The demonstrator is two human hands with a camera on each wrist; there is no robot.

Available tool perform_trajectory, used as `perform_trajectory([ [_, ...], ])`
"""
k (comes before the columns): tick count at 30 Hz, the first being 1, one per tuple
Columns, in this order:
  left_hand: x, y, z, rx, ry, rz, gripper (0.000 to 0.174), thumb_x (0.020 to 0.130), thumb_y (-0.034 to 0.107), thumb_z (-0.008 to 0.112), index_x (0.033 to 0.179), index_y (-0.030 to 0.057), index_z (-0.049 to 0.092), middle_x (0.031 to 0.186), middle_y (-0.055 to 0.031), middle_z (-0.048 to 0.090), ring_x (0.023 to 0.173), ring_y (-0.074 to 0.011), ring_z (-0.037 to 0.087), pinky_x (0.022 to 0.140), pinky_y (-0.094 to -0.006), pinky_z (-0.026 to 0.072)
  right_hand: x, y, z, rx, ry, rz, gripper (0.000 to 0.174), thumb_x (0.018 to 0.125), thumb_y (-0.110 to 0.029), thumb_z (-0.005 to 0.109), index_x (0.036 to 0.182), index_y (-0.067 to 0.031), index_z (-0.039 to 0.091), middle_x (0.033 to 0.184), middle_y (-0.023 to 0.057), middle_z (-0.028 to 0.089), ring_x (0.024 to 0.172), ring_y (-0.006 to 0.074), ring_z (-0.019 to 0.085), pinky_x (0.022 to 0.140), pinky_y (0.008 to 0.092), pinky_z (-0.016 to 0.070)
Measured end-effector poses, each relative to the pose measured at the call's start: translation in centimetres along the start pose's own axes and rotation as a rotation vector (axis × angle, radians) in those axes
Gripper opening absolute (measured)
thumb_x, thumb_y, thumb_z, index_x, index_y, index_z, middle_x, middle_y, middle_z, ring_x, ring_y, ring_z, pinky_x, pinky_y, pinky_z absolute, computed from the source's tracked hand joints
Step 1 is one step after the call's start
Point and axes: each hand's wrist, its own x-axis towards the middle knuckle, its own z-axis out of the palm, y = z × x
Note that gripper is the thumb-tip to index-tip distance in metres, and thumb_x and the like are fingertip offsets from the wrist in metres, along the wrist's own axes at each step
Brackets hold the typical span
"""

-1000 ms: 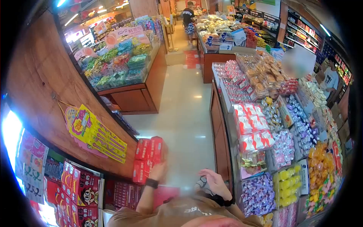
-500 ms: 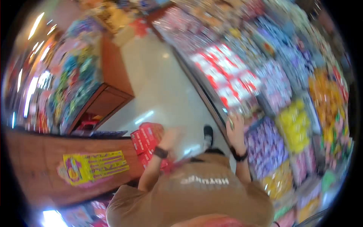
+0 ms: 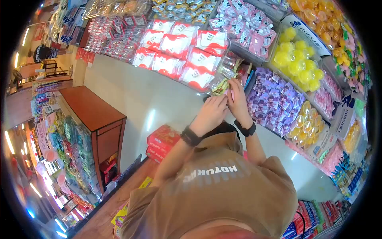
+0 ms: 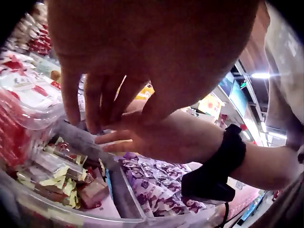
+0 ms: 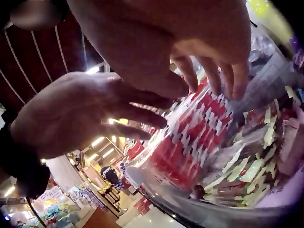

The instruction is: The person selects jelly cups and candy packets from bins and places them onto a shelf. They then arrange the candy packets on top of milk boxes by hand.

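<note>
My left hand (image 3: 213, 114) and right hand (image 3: 237, 100) come together close over a clear bin of candies in transparent wrappers (image 3: 223, 81) with pale yellow-green ends. In the left wrist view, the fingers of my left hand (image 4: 142, 71) hang down, slightly spread, overlapping my right hand (image 4: 161, 137), whose fingers reach out straight. The right wrist view has the left hand's fingers extended toward the right hand (image 5: 204, 47). Nothing shows in either hand. The wrapped candies (image 5: 242, 175) lie loose in their bin below.
Red-and-white packets (image 3: 179, 47) fill a box beyond the hands. Purple packets (image 3: 274, 99) lie to the right, with yellow round sweets (image 3: 296, 59) behind. A red carton (image 3: 163, 139) stands low to the left, near a wooden display counter (image 3: 93, 107).
The view has turned right toward the candy display. My left hand has left the red cartons and come over beside the right hand, which is at the wrapped-candy bin.
</note>
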Motion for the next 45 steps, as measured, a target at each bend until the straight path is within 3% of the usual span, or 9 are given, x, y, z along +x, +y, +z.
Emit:
perform_trajectory([
  [9,-5.7,-4.6,-3.2,0.036,-0.109,-0.16,0.036,0.09,0.009,0.066,0.125,-0.0001,0.06,0.127,-0.0191,0.061,0.117,-0.0384,0.058,0.1,-0.0454,0.0475,4.4,-1.5,0.5,-0.049,-0.134,-0.012,0.038,0.096,-0.014,0.061,0.131,-0.0026,0.056,0.141,0.0226,0.052,0.129,0.0415,0.051,0.11,0.0461,0.0412],
  [13,-7.0,-5.8,-3.3,0.062,-0.047,-0.203,0.033,0.09,0.009,0.066,0.122,0.0002,0.063,0.125,-0.0189,0.064,0.115,-0.0386,0.06,0.1,-0.0454,0.0477,7.6,-1.0,1.9,-0.084,0.026,-0.159,0.044,0.094,-0.015,0.062,0.136,-0.0059,0.055,0.146,0.0242,0.048,0.135,0.0453,0.046,0.112,0.0502,0.0393],
  [19,-6.1,-7.1,-3.9,0.025,-0.076,-0.119,0.031,0.091,0.01,0.063,0.12,0.001,0.063,0.12,-0.0178,0.066,0.11,-0.0375,0.061,0.095,-0.0457,0.0491,14.9,0.9,4.4,-0.338,0.152,-0.19,0.047,0.093,-0.02,0.063,0.138,-0.0057,0.054,0.153,0.0226,0.043,0.142,0.0462,0.038,0.114,0.0513,0.037],
  [26,-6.7,-11.8,-6.4,-0.019,-0.036,-0.028,0.031,0.091,0.013,0.062,0.12,0.0029,0.063,0.121,-0.015,0.064,0.108,-0.0362,0.061,0.094,-0.0452,0.0487,13.1,-1.7,6.0,-0.619,0.135,-0.094,0.054,0.094,-0.026,0.063,0.144,-0.0077,0.051,0.148,0.0218,0.047,0.137,0.045,0.042,0.111,0.0545,0.0371],
  [33,-8.7,-17.8,-10.9,-0.061,-0.057,-0.106,0.018,0.09,0.013,0.057,0.102,0.005,0.068,0.099,-0.0171,0.066,0.095,-0.0374,0.063,0.085,-0.0475,0.051,13.9,-3.8,6.7,-0.72,0.109,-0.123,0.046,0.096,-0.027,0.061,0.134,-0.0017,0.055,0.146,0.0275,0.047,0.135,0.0481,0.043,0.108,0.0587,0.0375],
  [35,-9.8,-21.7,-9.6,0.006,-0.047,-0.104,0.017,0.09,0.015,0.054,0.089,0.0078,0.068,0.095,-0.0169,0.065,0.092,-0.0377,0.063,0.082,-0.0488,0.0512,14.6,-4.8,8.2,-0.711,0.064,-0.099,0.054,0.096,-0.026,0.062,0.141,-0.0006,0.051,0.154,0.0275,0.041,0.14,0.0486,0.039,0.113,0.0561,0.0379],
  [38,-10.4,-22.4,-13.5,-0.023,0.014,-0.171,0.016,0.091,0.017,0.058,0.097,0.0034,0.063,0.099,-0.0187,0.064,0.096,-0.0375,0.062,0.087,-0.0476,0.0501,16.7,-8.5,11.2,-0.525,-0.065,-0.167,0.065,0.09,-0.017,0.065,0.15,-0.0053,0.044,0.16,0.0276,0.032,0.147,0.0485,0.03,0.118,0.0565,0.0297],
  [41,-11.4,-24.8,-15.4,0.118,-0.136,-0.22,0.018,0.089,0.02,0.06,0.096,0.0036,0.064,0.1,-0.015,0.063,0.094,-0.0347,0.062,0.082,-0.0461,0.052,18.0,-9.0,12.8,-0.516,-0.14,-0.185,0.06,0.085,-0.015,0.071,0.141,-0.0032,0.051,0.15,0.0232,0.047,0.141,0.05,0.037,0.116,0.0557,0.0326],
  [45,-13.8,-30.1,-14.6,0.119,0.088,-0.115,0.019,0.09,0.021,0.06,0.096,0.0046,0.067,0.098,-0.0169,0.064,0.093,-0.0349,0.063,0.083,-0.0464,0.0524,18.9,-9.9,13.0,-0.57,-0.147,-0.159,0.072,0.077,-0.022,0.08,0.141,-0.0033,0.05,0.147,0.0186,0.048,0.142,0.0462,0.035,0.117,0.0557,0.0294],
])
